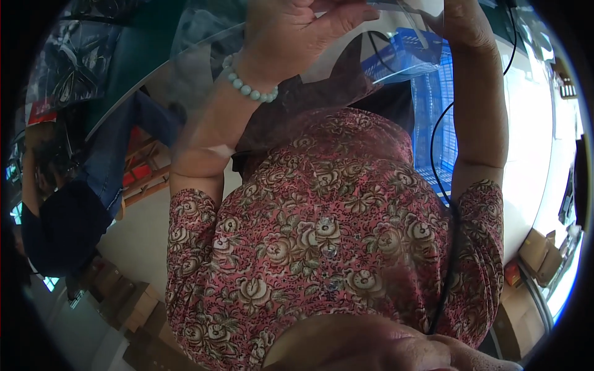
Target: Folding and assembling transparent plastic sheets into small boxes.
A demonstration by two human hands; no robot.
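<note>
Holding the clear plastic bag (pixel 204 74) taut looks like the job here: both hands pinch its top edge up near the frame's top. The left hand (pixel 291 31) has its fingers closed on the film, thumb across; the right hand (pixel 464 25) grips the other corner. An even pull would keep it flat. Its long axis hangs downward over the floral blouse (pixel 334 247).

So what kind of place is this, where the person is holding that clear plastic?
Probably a workshop or packing room. There is a blue plastic crate, cardboard boxes along the edge, and both hands, left hand and right hand, hold a clear plastic bag.
</note>
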